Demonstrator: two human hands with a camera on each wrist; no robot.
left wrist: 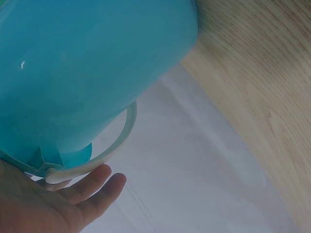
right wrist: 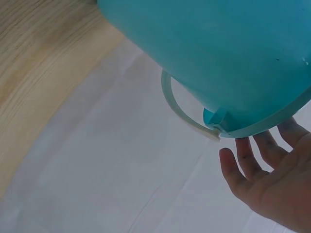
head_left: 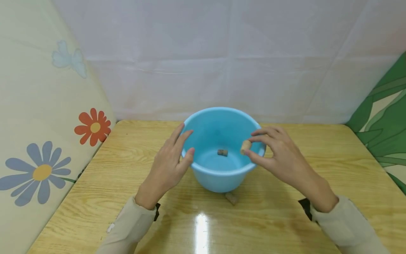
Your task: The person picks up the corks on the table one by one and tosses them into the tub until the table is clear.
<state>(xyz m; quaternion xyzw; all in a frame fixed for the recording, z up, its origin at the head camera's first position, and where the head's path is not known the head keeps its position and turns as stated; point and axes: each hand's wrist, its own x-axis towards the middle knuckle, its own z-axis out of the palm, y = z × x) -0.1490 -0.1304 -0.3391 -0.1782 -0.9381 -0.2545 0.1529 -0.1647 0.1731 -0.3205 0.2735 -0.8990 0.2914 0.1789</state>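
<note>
A light-blue plastic bucket stands on the wooden table, and a brownish cork lies on its inner bottom. Between thumb and forefinger, my right hand pinches a pale tan cork over the bucket's right rim; that cork is hidden in the right wrist view. My left hand is at the left rim, fingers extended and thumb reaching over the edge. In the left wrist view its fingertips lie by the bucket's pale handle. Another cork rests on the table at the bucket's near side.
The wooden table extends around the bucket. Behind it hangs a white sheet. A flower-printed cloth borders the left side, and a green leaf-printed one the right.
</note>
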